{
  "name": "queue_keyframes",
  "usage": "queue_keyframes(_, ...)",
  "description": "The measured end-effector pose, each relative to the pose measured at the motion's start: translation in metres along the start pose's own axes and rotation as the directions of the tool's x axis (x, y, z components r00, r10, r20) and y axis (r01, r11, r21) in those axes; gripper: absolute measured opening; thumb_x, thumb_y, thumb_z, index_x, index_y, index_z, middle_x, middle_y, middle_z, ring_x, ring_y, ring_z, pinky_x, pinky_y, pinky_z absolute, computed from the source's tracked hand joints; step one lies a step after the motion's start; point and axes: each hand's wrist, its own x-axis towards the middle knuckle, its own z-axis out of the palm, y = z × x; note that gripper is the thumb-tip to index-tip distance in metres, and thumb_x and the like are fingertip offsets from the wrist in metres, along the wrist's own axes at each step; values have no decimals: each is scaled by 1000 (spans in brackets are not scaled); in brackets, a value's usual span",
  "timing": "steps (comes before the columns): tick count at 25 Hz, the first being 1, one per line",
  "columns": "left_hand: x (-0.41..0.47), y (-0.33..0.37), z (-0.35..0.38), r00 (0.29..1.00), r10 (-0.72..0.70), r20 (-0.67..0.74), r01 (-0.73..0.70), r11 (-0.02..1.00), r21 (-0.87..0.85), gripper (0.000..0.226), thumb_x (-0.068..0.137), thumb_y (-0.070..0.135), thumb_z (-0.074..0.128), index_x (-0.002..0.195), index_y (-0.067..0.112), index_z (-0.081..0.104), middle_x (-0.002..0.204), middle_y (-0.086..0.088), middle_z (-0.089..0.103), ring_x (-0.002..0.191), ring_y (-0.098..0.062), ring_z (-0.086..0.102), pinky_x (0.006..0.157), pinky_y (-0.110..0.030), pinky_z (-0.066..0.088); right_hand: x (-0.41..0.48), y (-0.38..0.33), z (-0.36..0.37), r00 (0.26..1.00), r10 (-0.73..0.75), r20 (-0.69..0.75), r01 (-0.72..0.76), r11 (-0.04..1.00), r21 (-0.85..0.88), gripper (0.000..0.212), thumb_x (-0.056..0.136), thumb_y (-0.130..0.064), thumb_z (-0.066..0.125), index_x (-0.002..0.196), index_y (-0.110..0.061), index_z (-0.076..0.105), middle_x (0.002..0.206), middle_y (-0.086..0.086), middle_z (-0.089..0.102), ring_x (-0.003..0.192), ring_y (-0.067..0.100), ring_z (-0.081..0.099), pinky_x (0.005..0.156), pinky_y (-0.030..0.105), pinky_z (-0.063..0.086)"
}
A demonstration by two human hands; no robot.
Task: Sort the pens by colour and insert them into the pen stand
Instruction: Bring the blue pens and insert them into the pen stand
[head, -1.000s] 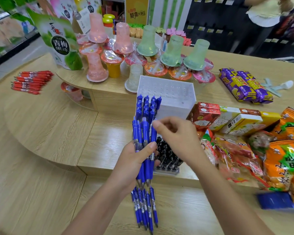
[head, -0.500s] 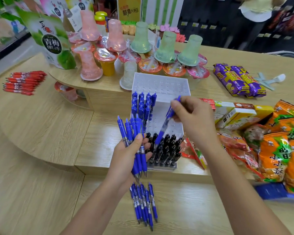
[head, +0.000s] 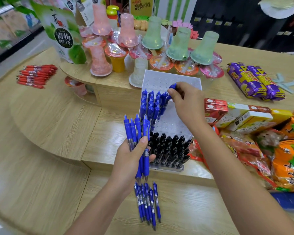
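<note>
A clear stepped pen stand (head: pixel 173 122) sits on the wooden shelf. Its front rows hold black pens (head: pixel 170 150); its back left part holds blue pens (head: pixel 151 104). My left hand (head: pixel 134 160) grips a bundle of several blue pens (head: pixel 137 131), upright, just left of the stand. My right hand (head: pixel 187 102) pinches the top of one blue pen (head: pixel 171 92), which leans into the stand beside the other blue ones. More loose blue pens (head: pixel 148 202) lie on the lower counter below my left hand. A pile of red pens (head: pixel 36 76) lies at the far left.
Jelly cups and inverted pink and green cups (head: pixel 178 43) crowd the raised shelf behind the stand. A green pouch (head: pixel 63 33) stands at the back left. Snack packets (head: pixel 288 155) and small boxes (head: pixel 241 117) fill the right side. Purple packs (head: pixel 255 81) lie at back right.
My right hand took one blue pen from the bundle and carried it up and back to the blue rows of the stand. My left hand lowered slightly with the remaining bundle.
</note>
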Motion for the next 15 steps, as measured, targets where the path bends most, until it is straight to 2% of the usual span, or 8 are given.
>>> queue_keyframes(3,2,-1,0,1000,5,-18,-5,1000,-21,23,89,32,58,105,15,61,84,-1,64,73,-19,70,66,-31,55,0,-2,0,1000,-19,17,20,999,-31,16,92,-16,59,92,-2,66,70,-2,55,65,15,47,58,20,28)
queue_keyframes(8,2,1,1,1000,11,-8,-11,999,-44,19,89,29,58,100,14,60,82,-2,64,73,-19,70,67,-29,57,-10,2,8,997,21,80,-20,1000,-15,16,90,-17,62,97,-3,65,75,4,63,72,20,56,70,36,46)
queue_keyframes(10,3,1,2,1000,20,-4,-20,998,-52,20,89,26,58,103,12,59,85,-6,64,78,-21,68,63,-26,57,-17,5,15,994,79,75,-82,996,31,20,88,-17,65,103,-5,61,82,6,69,74,18,60,73,35,49)
queue_keyframes(15,3,1,3,1000,28,5,-28,998,-59,12,90,22,58,98,13,60,84,-7,62,79,-22,65,59,-21,55,-19,12,22,988,132,75,-134,990,32,19,85,-24,69,93,-7,63,77,0,65,77,20,63,72,42,52)
